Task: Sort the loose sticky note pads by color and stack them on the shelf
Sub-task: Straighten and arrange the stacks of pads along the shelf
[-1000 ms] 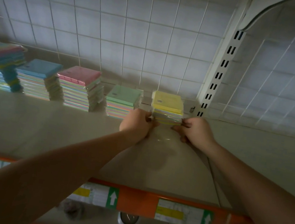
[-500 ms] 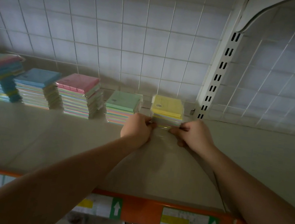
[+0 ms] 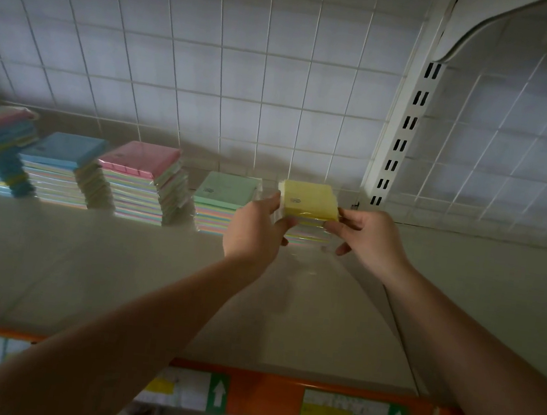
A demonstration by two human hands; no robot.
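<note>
Just left of the grip stands the green-topped stack (image 3: 226,198). The left hand (image 3: 256,227) and right hand (image 3: 366,237) pinch opposite sides of the yellow-topped stack (image 3: 309,199) on the shelf (image 3: 119,274). Uneven squeezing could likely make the slick wrapped pads slide and topple.

Five stacks of pads stand in a row on the shelf (image 3: 85,270) against the grid back panel (image 3: 214,62), running from the left edge of the frame to centre. The rightmost stack (image 3: 308,204) sits just left of the slotted upright (image 3: 406,127), between the left hand (image 3: 255,229) and right hand (image 3: 368,239), with the next stack (image 3: 223,201) just beside it. The label strip (image 3: 275,404) runs along the shelf's front edge at the bottom of the frame.
</note>
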